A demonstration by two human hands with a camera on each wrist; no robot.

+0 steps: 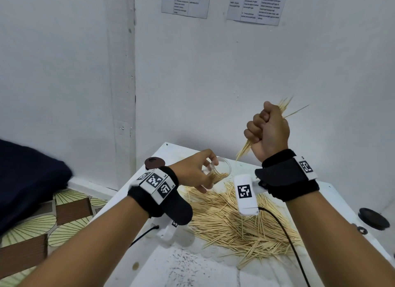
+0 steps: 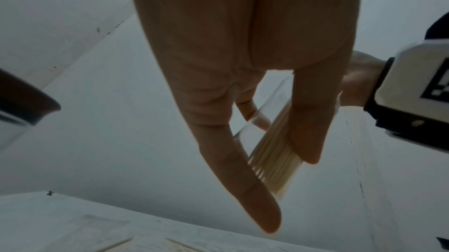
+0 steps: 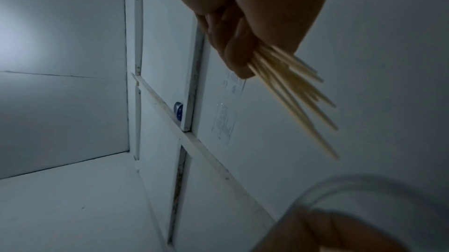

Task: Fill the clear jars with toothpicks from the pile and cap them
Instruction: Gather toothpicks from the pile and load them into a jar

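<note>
Head view: our left hand [image 1: 195, 169] fingers curl around the tilted jar [image 1: 220, 170]; right hand [image 1: 267, 130] fingers clench toothpicks [image 1: 244, 149] above it, whose splayed ends may miss the mouth.

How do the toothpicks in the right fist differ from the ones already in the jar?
The bundle of toothpicks gripped in the right hand is raised in the air, its ends sticking out both sides of the fist and fanning apart. The toothpicks in the jar lie packed side by side inside the clear jar, which the left hand holds tilted just above the table. Both are the same pale wooden sticks.
</note>
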